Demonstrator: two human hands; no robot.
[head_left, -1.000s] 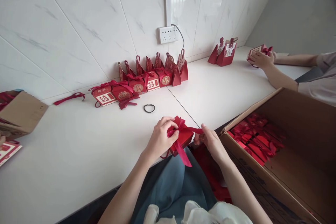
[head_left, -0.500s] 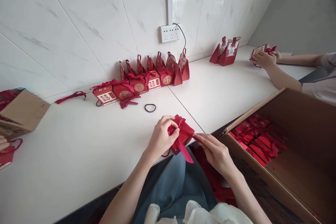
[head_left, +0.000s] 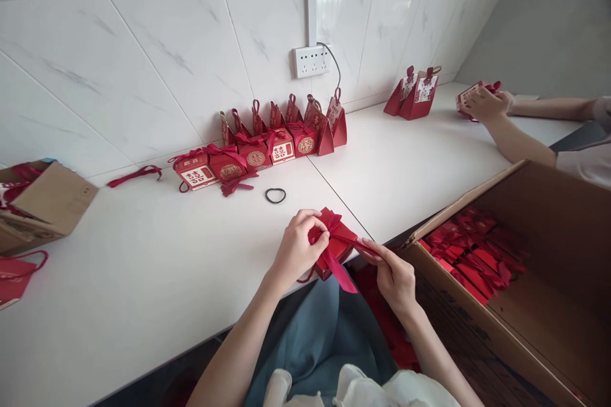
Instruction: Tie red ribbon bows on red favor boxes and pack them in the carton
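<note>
A red gift box (head_left: 344, 243) sits at the table's front edge, close to my body. A red ribbon (head_left: 342, 271) is looped into a bow on its top, and one tail hangs over the near side. My left hand (head_left: 301, 243) pinches the bow at its knot, thumb against fingertip. Off the box's right side, my right hand (head_left: 394, 273) is closed on another length of the ribbon and holds it stretched out to the right. A thin cord handle shows under the box at the left.
Several finished red boxes (head_left: 256, 158) stand in rows along the wall. A black hair tie (head_left: 275, 196) lies before them. At right is a large carton (head_left: 482, 324) with red boxes inside; beyond it, a co-worker's hand (head_left: 491, 103) holds a box. Another carton (head_left: 62, 200) stands left.
My right hand has shifted slightly along the ribbon, its fingers more bent. The left hand still pinches the bow. At the far left, another person's hand has gone from view.
</note>
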